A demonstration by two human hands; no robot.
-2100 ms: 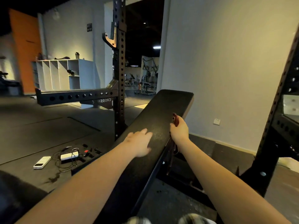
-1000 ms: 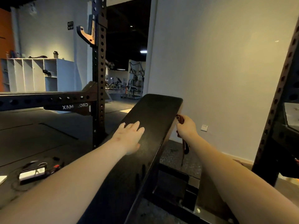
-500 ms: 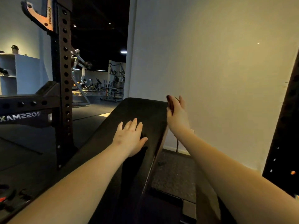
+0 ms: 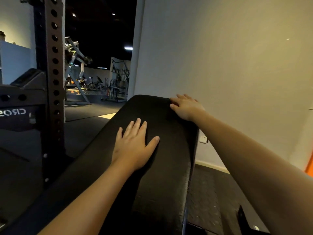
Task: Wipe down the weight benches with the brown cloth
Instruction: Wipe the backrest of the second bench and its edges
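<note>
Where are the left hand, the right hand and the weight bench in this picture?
left hand [image 4: 133, 147]: head view, back of the hand.
right hand [image 4: 186, 107]: head view, back of the hand.
weight bench [image 4: 169, 167]: head view, bare middle of the black pad.

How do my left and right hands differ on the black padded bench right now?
The left hand lies flat mid-pad on the black padded bench, fingers spread; the right hand sits at its far right corner, fingers past the edge. Left is nearer the camera, right farther. Both rest with fingers straight.
</note>
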